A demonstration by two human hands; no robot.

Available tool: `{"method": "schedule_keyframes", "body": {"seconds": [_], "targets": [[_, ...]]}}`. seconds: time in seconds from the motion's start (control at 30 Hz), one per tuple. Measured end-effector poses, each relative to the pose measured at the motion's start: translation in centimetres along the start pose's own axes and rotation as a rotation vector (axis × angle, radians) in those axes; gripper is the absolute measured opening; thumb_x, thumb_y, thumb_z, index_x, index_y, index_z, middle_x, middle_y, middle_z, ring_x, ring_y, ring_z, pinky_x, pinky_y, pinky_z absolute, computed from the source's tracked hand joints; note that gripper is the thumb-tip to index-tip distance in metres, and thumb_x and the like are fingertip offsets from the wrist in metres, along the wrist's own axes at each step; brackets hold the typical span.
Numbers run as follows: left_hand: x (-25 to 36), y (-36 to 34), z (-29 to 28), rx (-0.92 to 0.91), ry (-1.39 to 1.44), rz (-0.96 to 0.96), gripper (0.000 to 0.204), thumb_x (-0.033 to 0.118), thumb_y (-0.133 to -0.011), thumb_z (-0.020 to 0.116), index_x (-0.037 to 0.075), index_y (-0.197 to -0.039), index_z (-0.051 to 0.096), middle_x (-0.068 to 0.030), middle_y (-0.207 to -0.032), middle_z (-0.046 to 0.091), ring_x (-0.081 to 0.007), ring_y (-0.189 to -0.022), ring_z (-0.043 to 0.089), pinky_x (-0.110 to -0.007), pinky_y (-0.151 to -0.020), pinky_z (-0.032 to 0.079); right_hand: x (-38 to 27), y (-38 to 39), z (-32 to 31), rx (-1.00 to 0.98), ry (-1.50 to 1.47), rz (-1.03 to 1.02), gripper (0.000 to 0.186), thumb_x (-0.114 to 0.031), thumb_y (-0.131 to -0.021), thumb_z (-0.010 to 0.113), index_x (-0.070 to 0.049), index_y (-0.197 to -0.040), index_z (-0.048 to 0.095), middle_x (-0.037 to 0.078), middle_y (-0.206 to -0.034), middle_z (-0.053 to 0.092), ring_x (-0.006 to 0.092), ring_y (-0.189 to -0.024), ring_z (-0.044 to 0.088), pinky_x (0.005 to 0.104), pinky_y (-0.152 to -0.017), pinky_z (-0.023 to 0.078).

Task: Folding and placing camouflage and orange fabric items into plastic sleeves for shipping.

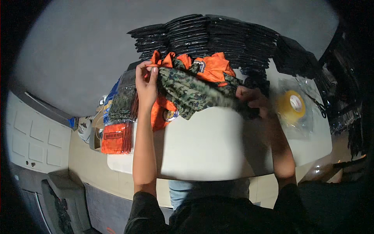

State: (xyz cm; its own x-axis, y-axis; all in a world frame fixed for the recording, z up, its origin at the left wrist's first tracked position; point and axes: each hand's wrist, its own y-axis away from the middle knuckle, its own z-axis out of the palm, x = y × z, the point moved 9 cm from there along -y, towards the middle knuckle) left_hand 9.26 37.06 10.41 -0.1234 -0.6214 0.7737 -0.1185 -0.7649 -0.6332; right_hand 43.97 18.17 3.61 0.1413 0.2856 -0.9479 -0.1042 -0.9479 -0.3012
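Note:
A camouflage garment with orange parts [191, 87] is bunched and stretched across the far half of the white table. My left hand [147, 80] is closed, thumb and fingers pinching the cloth at its upper left corner. At the other end, my right hand [255, 101] is curled on the camouflage cloth, somewhat blurred and in shadow. Orange fabric with a round emblem [213, 67] lies crumpled behind the stretched part. More orange cloth [161, 113] hangs beside my left wrist, partly hidden by it.
Tall stacks of black plastic packages [218, 37] line the table's far edge. Bagged folded garments [117, 136] sit at the left. On the right lie a roll of yellowish tape [291, 106], clear plastic bags [300, 130] and black-handled scissors [320, 107]. A grey chair [70, 195] stands lower left.

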Motion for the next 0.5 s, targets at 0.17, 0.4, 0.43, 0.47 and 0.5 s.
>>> {"method": "schedule_keyframes", "body": {"seconds": [0.17, 0.4, 0.43, 0.47, 0.5], "targets": [[5.7, 2.3, 2.9, -0.186, 0.001, 0.063, 0.036, 0.001, -0.092, 0.073, 0.003, -0.125, 0.058, -0.0020, -0.104, 0.061, -0.0120, -0.100, 0.059, -0.029, -0.097, 0.047, -4.5, 0.3, 6.3, -0.225, 0.451, -0.168, 0.044, -0.027, -0.087, 0.079, 0.002, -0.120, 0.072, 0.016, -0.131, 0.059, 0.0259, -0.114, 0.064, 0.0357, -0.099, 0.049], [10.6, 6.0, 7.5, -0.345, 0.187, 0.110, 0.031, 0.008, -0.095, 0.073, 0.001, -0.123, 0.060, -0.0053, -0.118, 0.063, -0.0147, -0.108, 0.059, -0.031, -0.099, 0.045, -1.8, 2.6, 11.7, -0.130, 0.811, -0.383, 0.043, -0.028, -0.087, 0.081, -0.004, -0.120, 0.070, 0.018, -0.141, 0.052, 0.0338, -0.129, 0.054, 0.0452, -0.105, 0.045], [10.5, 5.5, 7.1, -0.326, 0.189, 0.135, 0.030, 0.009, -0.096, 0.072, 0.002, -0.122, 0.061, -0.0053, -0.118, 0.063, -0.0150, -0.108, 0.059, -0.031, -0.099, 0.045, -1.0, 2.3, 11.0, -0.141, 0.770, -0.360, 0.038, -0.024, -0.084, 0.083, -0.004, -0.114, 0.070, 0.017, -0.136, 0.054, 0.0353, -0.126, 0.055, 0.0452, -0.104, 0.046], [10.3, 5.1, 6.0, -0.301, 0.178, 0.159, 0.029, 0.011, -0.096, 0.072, 0.002, -0.121, 0.061, -0.0052, -0.117, 0.063, -0.0152, -0.108, 0.059, -0.031, -0.099, 0.045, -0.2, 1.8, 10.7, -0.160, 0.718, -0.344, 0.034, -0.020, -0.082, 0.085, -0.004, -0.108, 0.070, 0.017, -0.132, 0.055, 0.0369, -0.123, 0.056, 0.0453, -0.102, 0.047], [10.1, 4.6, 5.3, -0.277, 0.140, 0.135, 0.028, 0.013, -0.096, 0.072, 0.002, -0.121, 0.062, -0.0053, -0.116, 0.063, -0.0149, -0.109, 0.059, -0.030, -0.098, 0.045, -0.7, 1.8, 10.0, -0.118, 0.697, -0.411, 0.028, -0.012, -0.078, 0.086, -0.004, -0.098, 0.068, 0.014, -0.117, 0.059, 0.0357, -0.113, 0.058, 0.0453, -0.096, 0.048]]}}
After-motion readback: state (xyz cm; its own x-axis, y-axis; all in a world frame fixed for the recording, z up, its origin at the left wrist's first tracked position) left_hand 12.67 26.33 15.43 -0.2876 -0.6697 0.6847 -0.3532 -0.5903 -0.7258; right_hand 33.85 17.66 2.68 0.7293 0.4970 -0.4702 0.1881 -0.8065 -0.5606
